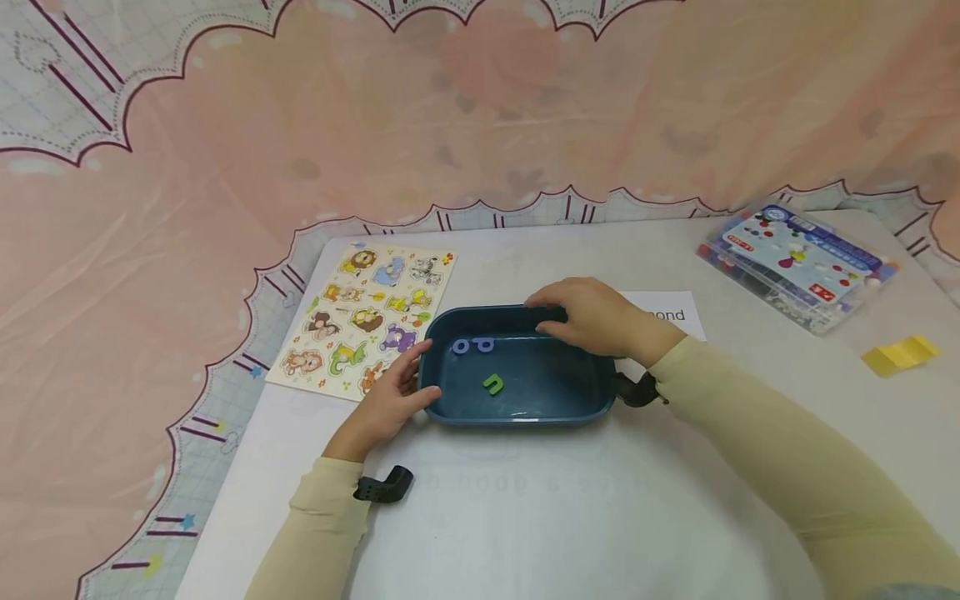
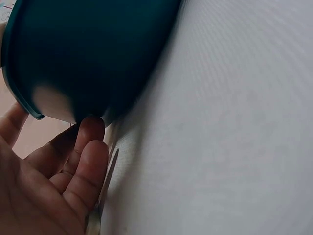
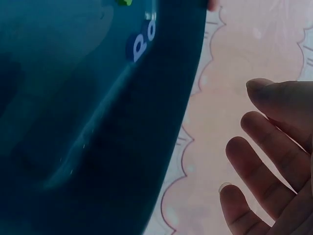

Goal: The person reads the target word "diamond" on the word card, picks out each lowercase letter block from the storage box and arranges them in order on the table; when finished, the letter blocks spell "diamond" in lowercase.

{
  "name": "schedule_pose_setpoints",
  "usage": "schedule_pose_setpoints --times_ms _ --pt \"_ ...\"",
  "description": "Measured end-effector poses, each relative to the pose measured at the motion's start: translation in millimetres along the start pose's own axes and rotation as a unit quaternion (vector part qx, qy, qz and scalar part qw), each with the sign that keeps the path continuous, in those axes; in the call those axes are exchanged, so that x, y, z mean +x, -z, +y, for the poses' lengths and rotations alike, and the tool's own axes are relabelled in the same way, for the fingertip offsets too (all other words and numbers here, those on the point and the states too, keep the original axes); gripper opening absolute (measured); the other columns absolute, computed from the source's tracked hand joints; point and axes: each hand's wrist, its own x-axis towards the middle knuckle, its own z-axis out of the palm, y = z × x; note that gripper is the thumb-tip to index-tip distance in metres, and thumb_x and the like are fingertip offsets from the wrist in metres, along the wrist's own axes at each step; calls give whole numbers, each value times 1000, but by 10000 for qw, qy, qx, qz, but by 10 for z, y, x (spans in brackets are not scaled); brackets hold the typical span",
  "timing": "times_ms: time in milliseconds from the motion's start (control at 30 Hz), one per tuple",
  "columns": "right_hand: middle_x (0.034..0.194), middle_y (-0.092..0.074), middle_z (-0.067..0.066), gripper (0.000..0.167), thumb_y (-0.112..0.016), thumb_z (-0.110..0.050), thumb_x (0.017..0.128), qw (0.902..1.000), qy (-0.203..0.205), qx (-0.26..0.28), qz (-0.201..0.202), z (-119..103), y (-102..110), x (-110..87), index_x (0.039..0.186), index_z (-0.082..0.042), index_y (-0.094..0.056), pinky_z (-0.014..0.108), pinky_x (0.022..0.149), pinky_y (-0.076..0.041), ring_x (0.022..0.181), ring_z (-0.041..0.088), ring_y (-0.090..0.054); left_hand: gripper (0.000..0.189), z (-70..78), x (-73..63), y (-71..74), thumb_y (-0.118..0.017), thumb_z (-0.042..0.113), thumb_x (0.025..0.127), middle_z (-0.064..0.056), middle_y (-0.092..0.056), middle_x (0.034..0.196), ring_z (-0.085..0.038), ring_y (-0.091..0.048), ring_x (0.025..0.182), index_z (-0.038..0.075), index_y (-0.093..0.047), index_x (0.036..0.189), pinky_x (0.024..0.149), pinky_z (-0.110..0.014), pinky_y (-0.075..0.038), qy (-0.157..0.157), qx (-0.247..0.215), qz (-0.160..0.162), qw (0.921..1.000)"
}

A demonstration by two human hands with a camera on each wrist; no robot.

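Observation:
A dark blue tray (image 1: 555, 392) lies on the white table with two purple letters, an "o" (image 1: 461, 346) and one like a "p" or "d" (image 1: 483, 344), near its back wall. A green letter like an "n" (image 1: 492, 384) is on its floor. My left hand (image 1: 386, 408) holds the tray's left end, thumb and fingers at the rim; the left wrist view shows bent fingers (image 2: 93, 156) against the side. My right hand (image 1: 592, 321) is over the back right rim, its fingers loosely spread and holding nothing. In the right wrist view those fingers (image 3: 259, 174) are apart from the tray.
An animal puzzle board (image 1: 360, 321) lies to the left. Behind my right hand a white card (image 1: 686, 310) shows print ending in "ond". At the back right sits a clear box (image 1: 798, 262) with a printed lid, and a yellow folded piece (image 1: 900, 357) lies nearby.

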Motion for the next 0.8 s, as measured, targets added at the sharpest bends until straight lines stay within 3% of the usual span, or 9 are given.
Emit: schedule_pose_setpoints --times_ms 167,467,800 --pt "127 -67 11 37 -72 -17 94 9997 131 1 -202 -54 -92 130 128 -3 -67 45 104 -44 119 28 -61 74 4 4 4 -68 18 96 -25 -35 155 -41 -45 134 18 -28 158 109 -55 -36 13 33 31 10000" --pt "133 -64 10 40 -69 -17 96 9969 -31 174 -762 -147 -275 333 134 -6 -64 43 106 -43 123 26 -59 74 21 10 6 -67 17 97 -26 -36 154 -41 -46 133 16 -27 159 109 -53 -35 -41 83 25 10000" --pt "135 -62 8 42 -68 -20 97 9905 70 -76 -1372 -250 -489 526 138 -9 -61 43 106 -43 122 25 -59 74 3 10 7 -67 18 97 -26 -37 154 -41 -47 132 17 -26 159 108 -54 -37 -62 23 15 10000"
